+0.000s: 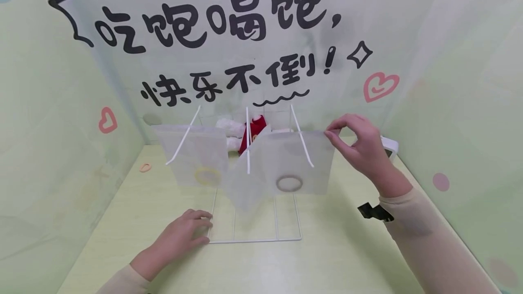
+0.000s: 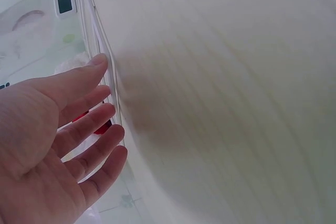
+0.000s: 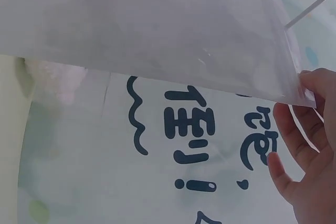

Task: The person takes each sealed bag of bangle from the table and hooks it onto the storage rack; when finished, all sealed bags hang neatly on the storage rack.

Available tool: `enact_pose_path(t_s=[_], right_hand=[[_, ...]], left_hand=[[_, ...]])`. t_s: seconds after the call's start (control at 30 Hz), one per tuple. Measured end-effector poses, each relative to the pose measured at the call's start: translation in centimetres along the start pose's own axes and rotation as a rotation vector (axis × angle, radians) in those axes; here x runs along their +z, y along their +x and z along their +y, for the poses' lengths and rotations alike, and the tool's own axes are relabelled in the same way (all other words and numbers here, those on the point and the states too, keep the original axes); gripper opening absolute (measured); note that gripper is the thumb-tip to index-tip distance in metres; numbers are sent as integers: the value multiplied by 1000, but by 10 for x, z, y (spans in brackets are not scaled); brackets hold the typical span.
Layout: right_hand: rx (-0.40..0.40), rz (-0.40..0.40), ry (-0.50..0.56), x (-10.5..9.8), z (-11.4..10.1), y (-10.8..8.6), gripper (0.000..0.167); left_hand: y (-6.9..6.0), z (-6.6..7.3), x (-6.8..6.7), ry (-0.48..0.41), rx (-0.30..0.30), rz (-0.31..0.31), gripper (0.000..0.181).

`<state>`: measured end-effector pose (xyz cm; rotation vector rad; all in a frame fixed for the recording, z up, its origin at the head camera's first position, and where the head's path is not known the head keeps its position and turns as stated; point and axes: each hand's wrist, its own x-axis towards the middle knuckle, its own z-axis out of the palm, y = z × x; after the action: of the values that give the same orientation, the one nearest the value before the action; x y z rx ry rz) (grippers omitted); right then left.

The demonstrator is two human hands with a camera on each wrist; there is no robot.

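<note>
Frosted plastic bags hang on a white wire rack (image 1: 255, 241) with three upward prongs. My right hand (image 1: 359, 146) pinches the top right corner of the right-hand bag (image 1: 316, 162); the right wrist view shows that bag (image 3: 157, 40) stretched out from the fingers. A brownish ring (image 1: 289, 190) shows through it. Through the left bag (image 1: 175, 153) a yellow ring (image 1: 197, 176) is visible. Between them a middle bag (image 1: 245, 194) hangs at a slant. My left hand (image 1: 180, 235) rests at the left side of the rack's base, fingers loosely extended against the wire (image 2: 116, 85).
Behind the rack lies a white plush toy with a red garment (image 1: 255, 131). A small orange ring (image 1: 141, 168) is on the table at left. A white device with a dark screen (image 1: 390, 144) stands at the right, behind my right wrist. Printed curtains enclose the table.
</note>
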<state>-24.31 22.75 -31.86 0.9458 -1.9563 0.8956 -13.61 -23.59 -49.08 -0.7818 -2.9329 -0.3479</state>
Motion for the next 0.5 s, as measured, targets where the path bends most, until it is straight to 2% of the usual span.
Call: enact_pose_path(t_s=[0.17,0.33,0.4,0.5], right_hand=[[71,-3,18,2,1,-1,20],[174,16,12,-1,1,-16,47],[201,21,3,-5,3,-27,51],[235,8,-2,-11,7,-46,48]], left_hand=[[1,0,-1,-7,2,2,31],[0,0,-1,-6,10,8,31],[0,-1,-1,2,3,28,31],[-2,-3,-3,1,-38,90,32]])
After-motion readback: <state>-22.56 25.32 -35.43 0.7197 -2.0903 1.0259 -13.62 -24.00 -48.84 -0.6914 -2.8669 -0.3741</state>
